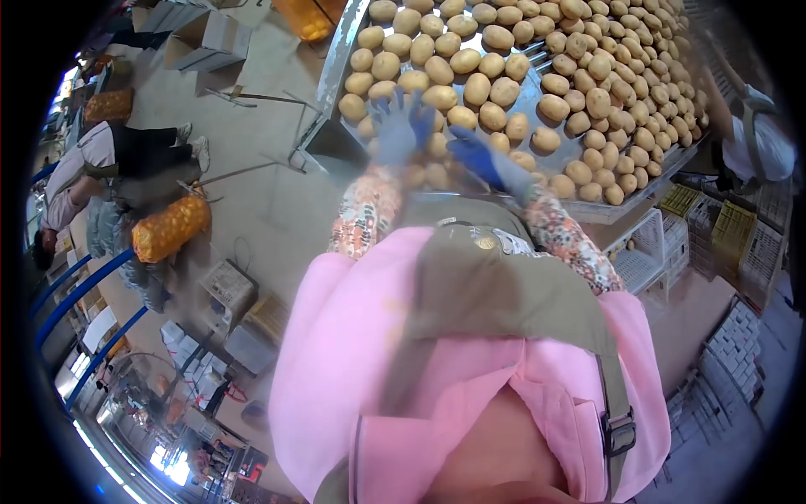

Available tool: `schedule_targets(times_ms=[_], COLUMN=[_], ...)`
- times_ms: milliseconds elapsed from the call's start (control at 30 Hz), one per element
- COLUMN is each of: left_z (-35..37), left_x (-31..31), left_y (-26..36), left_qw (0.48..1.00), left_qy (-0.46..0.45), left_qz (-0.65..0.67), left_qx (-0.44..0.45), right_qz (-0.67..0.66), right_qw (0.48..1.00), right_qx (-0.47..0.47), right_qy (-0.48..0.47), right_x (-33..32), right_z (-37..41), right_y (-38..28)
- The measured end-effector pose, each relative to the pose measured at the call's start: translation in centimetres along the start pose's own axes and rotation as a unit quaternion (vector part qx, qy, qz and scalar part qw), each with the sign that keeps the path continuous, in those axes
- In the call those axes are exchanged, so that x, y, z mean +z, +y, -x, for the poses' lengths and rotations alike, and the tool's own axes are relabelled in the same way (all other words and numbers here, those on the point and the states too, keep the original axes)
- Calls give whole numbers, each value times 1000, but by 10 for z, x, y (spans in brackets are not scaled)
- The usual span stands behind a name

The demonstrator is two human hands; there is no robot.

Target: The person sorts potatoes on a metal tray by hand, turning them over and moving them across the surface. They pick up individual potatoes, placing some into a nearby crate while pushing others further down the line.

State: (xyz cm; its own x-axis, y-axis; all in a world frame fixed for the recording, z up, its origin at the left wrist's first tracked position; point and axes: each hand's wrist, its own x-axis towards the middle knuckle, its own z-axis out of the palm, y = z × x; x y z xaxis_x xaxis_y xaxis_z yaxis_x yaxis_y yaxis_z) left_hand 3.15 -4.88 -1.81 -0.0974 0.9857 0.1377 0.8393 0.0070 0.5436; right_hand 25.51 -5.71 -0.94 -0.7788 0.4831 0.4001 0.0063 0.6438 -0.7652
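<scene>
Many potatoes [495, 91] lie over a metal sorting table [336, 92], loosely spaced at the left and crowded together at the right. My left hand [401, 130], in a grey-blue glove, is over the potatoes near the table's lower left corner with its fingers spread, and it holds nothing that I can see. To its right, my right hand [485, 160], in a blue and grey glove, reaches over the near edge. Its fingers point left above the potatoes and are partly blurred, so its grip is unclear. Both forearms wear flowered sleeves.
A co-worker [760, 139] stands at the table's right side. Another person [92, 160] is at the far left, beside an orange net sack [172, 228]. A white crate [642, 252] and stacked yellow and white crates [730, 235] stand at the right. An open carton [210, 42] is upper left.
</scene>
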Motion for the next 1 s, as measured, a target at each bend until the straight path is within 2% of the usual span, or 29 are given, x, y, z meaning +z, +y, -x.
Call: schedule_targets(times_ms=[33, 67, 100, 133, 167, 200, 233, 267, 333, 400, 433, 467, 533, 600, 633, 667, 700, 733, 767, 800, 833, 867, 900, 933, 1000], left_z=[16, 32, 46, 59, 74, 87, 97, 106, 118, 122, 120, 110, 77, 25, 0, -22, -41, -54, -57, -57, -47, -32, -20, -5, 31], left_x=[-9, -20, -26, -27, -23, -20, -23, -28, -33, -34, -34, -33, -31, -30, -25, -20, -21, -14, -10, -10, -6, 8, 5, -1, -1], left_y=[11, 19, 17, 9, -2, -13, -19, -22, -27, -29, -33, -40, -57, -56, -53, -45, -33, -27, -20, -6, -2, -5, 7, 20, 17], left_qw=[996, 982, 981, 979, 989, 989, 989, 992, 994, 994, 988, 989, 980, 985, 987, 987, 992, 995, 997, 994, 988, 986, 978, 968, 959], left_qy=[-48, -96, -108, -119, -132, -147, -146, -125, -104, -43, -20, -23, 79, 79, 101, 123, 103, 84, 33, -18, -91, -106, -145, -185, -202], left_qz=[-76, -153, -149, -144, -64, 17, 21, 1, -19, -81, -139, -136, -180, -153, -128, -100, -71, 3, -5, -13, -93, -124, -143, -163, -197], left_qx=[30, 60, 68, 80, 33, -15, -12, -26, -40, -64, -58, -55, -5, -9, 5, 18, -2, -45, -76, -106, -82, -30, -42, -54, -35], right_qz=[32, -147, -315, 32, -29, -24, 99, 219, 117, 98, 162, 224, 32, -1, 1, -301, -570, -567, -457, -332, -185, -211, -49, 114, 311], right_qw=[952, 907, 796, 847, 821, 819, 801, 760, 748, 774, 802, 823, 835, 883, 879, 789, 619, 619, 740, 839, 884, 830, 861, 866, 869], right_qx=[291, 387, 455, 491, 510, 511, 568, 608, 650, 624, 575, 521, 545, 459, 468, 535, 536, 538, 484, 418, 400, 458, 462, 455, 375], right_qy=[-89, 80, 246, 202, 255, 259, 164, 63, 60, 45, 3, -40, -64, -99, -92, -14, 70, 79, 96, 108, 156, 236, 208, 174, 90], right_x=[-48, -56, -61, -76, -78, -74, -69, -67, -51, -31, -14, 1, -12, -6, -8, -14, -20, -23, -25, -29, -20, -14, -33, -57, -86], right_z=[-9, 15, 37, 43, 74, 95, 114, 126, 114, 77, 69, 60, -10, -34, -47, -61, -68, -67, -65, -60, -38, -14, -4, 12, 63], right_y=[-29, -19, -10, -19, -6, -2, -5, -12, -37, -59, -54, -48, -71, -61, -64, -68, -68, -65, -61, -54, -29, 1, -11, -28, -19])
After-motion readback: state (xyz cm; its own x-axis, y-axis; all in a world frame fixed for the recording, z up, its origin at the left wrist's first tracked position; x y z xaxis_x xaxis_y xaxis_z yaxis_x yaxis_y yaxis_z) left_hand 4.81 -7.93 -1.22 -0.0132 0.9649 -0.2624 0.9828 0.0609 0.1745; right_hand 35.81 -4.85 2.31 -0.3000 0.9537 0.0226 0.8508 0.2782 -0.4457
